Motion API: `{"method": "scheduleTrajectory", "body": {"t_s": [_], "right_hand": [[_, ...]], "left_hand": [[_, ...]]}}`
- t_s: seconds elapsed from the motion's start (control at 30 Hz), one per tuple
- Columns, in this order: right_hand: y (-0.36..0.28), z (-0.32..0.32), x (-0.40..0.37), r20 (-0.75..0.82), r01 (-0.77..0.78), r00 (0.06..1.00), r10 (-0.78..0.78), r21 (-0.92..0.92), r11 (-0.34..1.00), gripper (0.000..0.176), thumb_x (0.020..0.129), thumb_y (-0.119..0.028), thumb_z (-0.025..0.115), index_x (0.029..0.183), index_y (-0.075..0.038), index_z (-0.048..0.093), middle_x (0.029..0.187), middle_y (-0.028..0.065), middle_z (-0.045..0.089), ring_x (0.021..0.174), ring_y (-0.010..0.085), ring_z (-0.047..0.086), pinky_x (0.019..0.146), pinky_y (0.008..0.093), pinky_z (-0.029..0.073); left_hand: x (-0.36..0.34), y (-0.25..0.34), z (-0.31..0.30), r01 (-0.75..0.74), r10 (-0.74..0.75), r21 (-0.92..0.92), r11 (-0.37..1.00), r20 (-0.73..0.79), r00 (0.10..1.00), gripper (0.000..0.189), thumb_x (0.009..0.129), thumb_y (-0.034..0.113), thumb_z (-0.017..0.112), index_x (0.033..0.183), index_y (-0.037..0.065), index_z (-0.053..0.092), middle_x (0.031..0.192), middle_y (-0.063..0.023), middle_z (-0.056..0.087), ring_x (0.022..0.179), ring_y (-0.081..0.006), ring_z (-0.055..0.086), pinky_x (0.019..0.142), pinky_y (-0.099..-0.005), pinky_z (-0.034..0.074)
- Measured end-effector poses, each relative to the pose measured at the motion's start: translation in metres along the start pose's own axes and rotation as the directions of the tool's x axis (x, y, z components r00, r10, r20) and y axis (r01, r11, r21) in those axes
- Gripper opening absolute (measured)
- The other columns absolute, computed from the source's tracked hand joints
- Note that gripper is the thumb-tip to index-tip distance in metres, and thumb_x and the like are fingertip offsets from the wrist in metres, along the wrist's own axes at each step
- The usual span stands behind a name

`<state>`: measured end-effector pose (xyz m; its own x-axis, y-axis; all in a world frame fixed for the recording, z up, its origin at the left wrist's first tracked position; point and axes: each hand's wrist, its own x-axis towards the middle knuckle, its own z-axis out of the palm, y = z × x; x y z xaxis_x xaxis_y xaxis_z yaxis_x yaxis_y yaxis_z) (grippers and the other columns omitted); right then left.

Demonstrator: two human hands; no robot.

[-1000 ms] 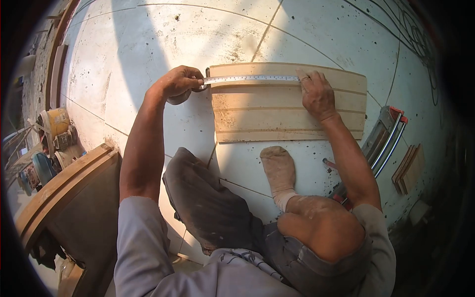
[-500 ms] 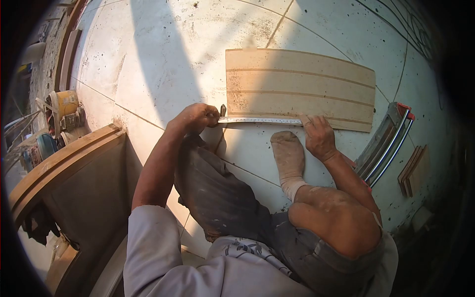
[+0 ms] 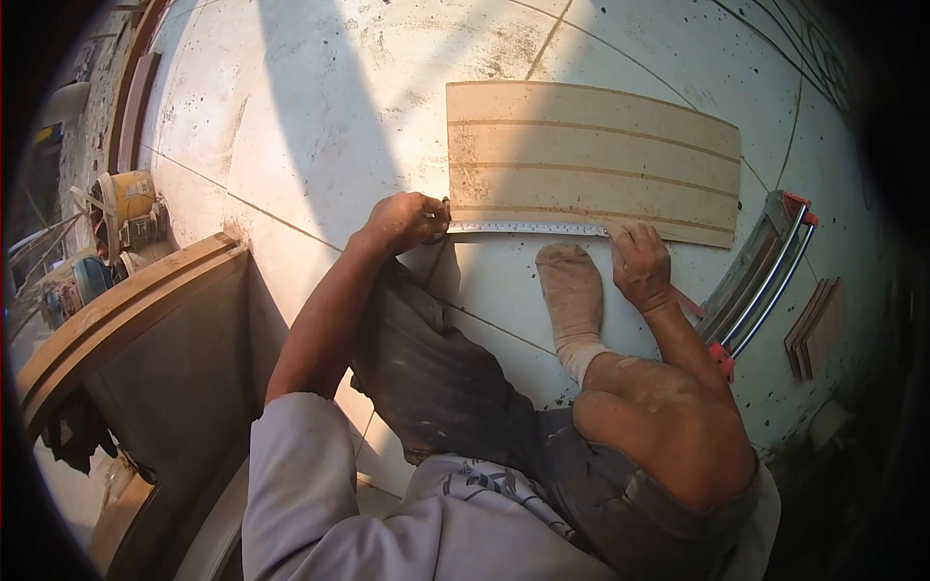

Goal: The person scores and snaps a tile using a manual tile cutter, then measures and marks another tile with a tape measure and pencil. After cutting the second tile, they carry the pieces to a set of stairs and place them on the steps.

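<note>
Two hands work at one beige tile (image 3: 596, 145) in the head view. The tile lies flat on the pale floor (image 3: 310, 155), at the far side of the hands and slightly right of center. Three brown lines run along its length, and dark specks mark its left end.

A white tape measure (image 3: 528, 229) is drawn out along the tile's near edge, with its graduations facing up. The left hand (image 3: 405, 221) is at the tape's left end, beside the near left corner of the tile. Its grip is closed, fingers curled around that end. The right hand (image 3: 639, 263) is at the tape's right end, short of the tile's right corner. Its grip is closed, with thumb and bent fingers pinching the tape.

A foot in a tan sock (image 3: 572, 290) rests on the floor between the hands, just near of the tile. To the right stands a tile cutter (image 3: 760, 281) with bright rails and red end parts. Farther right are several brown pieces (image 3: 816, 329), set close together.

At the left near side is a curved wooden frame (image 3: 136, 320). Beyond it stands a yellow container (image 3: 133, 197). Loose cable (image 3: 804, 58) lies at the far right.
</note>
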<state>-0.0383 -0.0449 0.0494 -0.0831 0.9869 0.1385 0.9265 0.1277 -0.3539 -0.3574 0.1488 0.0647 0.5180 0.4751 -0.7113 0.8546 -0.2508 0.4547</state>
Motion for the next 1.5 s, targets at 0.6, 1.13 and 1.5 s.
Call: {"method": "scheduleTrajectory", "body": {"t_s": [0.6,1.13,1.5], "right_hand": [[-0.001,0.004,-0.008,-0.025,-0.027,0.999,0.027,0.009,1.0,0.013,0.07,-0.002,0.057,0.083,-0.004,0.054,0.077,0.0118,0.049,0.074,0.0297,0.053,0.065,0.0385,0.047],[-0.048,0.015,0.017,-0.045,0.046,0.998,-0.038,0.188,0.981,0.011,0.069,0.0,0.06,0.08,-0.003,0.058,0.073,0.0109,0.053,0.069,0.0284,0.055,0.062,0.0364,0.047],[-0.002,0.004,-0.01,-0.034,-0.094,0.995,0.095,0.012,0.995,0.014,0.069,-0.003,0.057,0.081,-0.004,0.052,0.076,0.0123,0.049,0.074,0.0305,0.053,0.065,0.039,0.047]], "left_hand": [[-0.004,0.007,0.004,0.118,-0.118,-0.068,0.991,0.014,0.993,0.025,0.077,0.021,0.063,0.098,0.009,0.07,0.083,-0.0115,0.068,0.077,-0.0217,0.065,0.073,-0.0335,0.05],[-0.042,-0.009,-0.055,0.162,-0.178,0.201,0.966,0.064,0.982,0.02,0.078,0.025,0.066,0.087,0.008,0.071,0.073,-0.0097,0.066,0.068,-0.0201,0.061,0.066,-0.0341,0.048],[0.004,0.008,-0.009,0.11,-0.079,-0.185,0.977,0.167,0.983,0.015,0.078,0.015,0.059,0.085,0.005,0.067,0.071,-0.0062,0.064,0.063,-0.0178,0.056,0.064,-0.0331,0.047]]}}
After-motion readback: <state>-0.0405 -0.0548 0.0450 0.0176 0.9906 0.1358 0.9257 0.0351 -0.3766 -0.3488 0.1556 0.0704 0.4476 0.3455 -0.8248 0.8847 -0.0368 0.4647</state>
